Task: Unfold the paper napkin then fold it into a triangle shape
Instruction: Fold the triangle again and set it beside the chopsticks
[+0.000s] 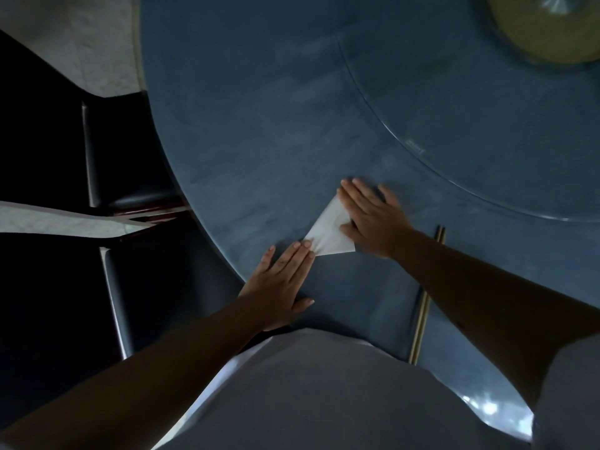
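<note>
Both hands lie flat and open on the blue table (259, 141), palms down, pressing rather than gripping. The left hand (279, 280), in the lower middle of the frame, has its fingers stretched toward the upper right, and its fingertips (305, 245) rest on the lower left corner of the white paper napkin (328, 233). The right hand (373, 219), just right of centre, is spread with fingers pointing to the upper left; its palm and thumb cover the napkin's right side, so that part of the paper is hidden. The napkin sits between the two hands, near the table's close edge, folded into a triangle with one point toward the upper right under the right hand, one under the left fingertips, and one at the lower right showing free. A pair of chopsticks (422, 313) lies on the table to the right of the napkin, running from beneath the right forearm down toward the person's pale shirt (308, 394) at the bottom of the frame. A round glass turntable (487, 125) fills the upper right, with a blurred yellowish dish (552, 43) on it. Dark chairs (123, 177) stand at the left.
</note>
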{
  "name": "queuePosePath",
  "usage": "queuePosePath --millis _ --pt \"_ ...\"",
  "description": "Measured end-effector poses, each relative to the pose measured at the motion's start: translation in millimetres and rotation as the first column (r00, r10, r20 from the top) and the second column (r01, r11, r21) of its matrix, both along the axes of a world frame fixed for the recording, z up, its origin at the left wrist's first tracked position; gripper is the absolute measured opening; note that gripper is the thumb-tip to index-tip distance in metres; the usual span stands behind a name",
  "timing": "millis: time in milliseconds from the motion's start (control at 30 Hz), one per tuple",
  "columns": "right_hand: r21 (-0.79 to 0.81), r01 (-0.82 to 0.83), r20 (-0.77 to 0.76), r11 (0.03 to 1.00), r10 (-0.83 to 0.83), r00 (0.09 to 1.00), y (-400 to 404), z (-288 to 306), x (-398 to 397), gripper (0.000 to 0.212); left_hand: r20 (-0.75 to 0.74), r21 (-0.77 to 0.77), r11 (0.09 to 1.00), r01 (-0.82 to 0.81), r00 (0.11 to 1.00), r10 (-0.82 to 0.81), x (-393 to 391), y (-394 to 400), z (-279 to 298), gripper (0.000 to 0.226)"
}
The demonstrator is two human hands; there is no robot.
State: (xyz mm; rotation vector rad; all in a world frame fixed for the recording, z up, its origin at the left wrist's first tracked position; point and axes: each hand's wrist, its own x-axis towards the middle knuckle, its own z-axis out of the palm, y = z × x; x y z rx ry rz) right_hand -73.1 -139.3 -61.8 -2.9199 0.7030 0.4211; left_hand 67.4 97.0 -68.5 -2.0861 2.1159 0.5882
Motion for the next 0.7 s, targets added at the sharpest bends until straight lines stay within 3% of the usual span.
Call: queuePosePath --millis 167,333,467,700 --pt "0.014 0.153 0.007 0.988 -0.153 0.988 0 -4 -5 0.074 -0.01 -0.027 1.0 -0.001 1.0 0.001 0 -3 2 0.089" --pt "0.121 0.421 0.089 0.899 -0.433 0.897 15 -2 -16 0.075 -0.022 -0.184 0.982 0.051 0.998 -0.056 -9 -17 10 0.084" --pt "0.198 0.434 0.095 0.879 -0.458 0.884 42 3 -38 0.075 -0.033 -0.297 0.954 0.044 0.998 -0.056 -20 -48 18 0.065" --pt "0.222 0.432 0.038 0.874 -0.451 0.892 69 0 -73 0.072 0.035 -0.202 0.973 0.111 0.994 -0.106 -30 -79 23 0.046"
